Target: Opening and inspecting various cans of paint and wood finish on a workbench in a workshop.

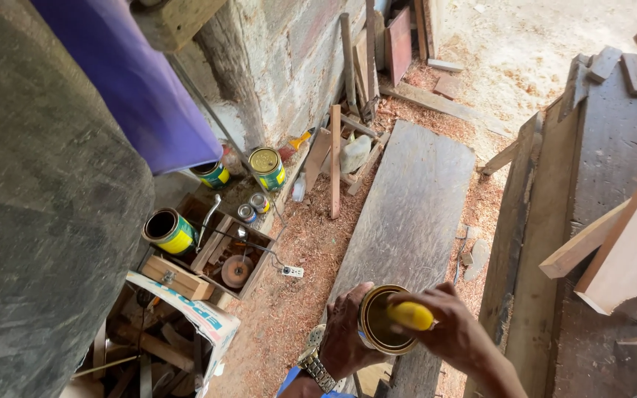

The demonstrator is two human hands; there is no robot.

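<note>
A dark grey curved mass (pixel 46 214) is filling the left of the frame, closest to the lens, with a purple sheet (pixel 130 81) hanging beside it at the upper left. At the bottom centre, the left hand (pixel 344 339), wearing a metal wristwatch (pixel 315 367), is wrapping around the side of an open tin can (pixel 379 318) and gripping it. The right hand (pixel 447 332) is closing around a yellow handle (pixel 411 315) that is lying across the can's mouth. Both are hovering over a grey plank (pixel 407 206) lying on the sawdust-covered floor (pixel 296 287). At left centre, an open green-and-yellow can (pixel 169 231) is sitting at a wooden toolbox (pixel 219 258); a closed can (pixel 267 168) is standing against the stone wall (pixel 289 59). Weathered boards (pixel 613 147) are stacking at the right.
</note>
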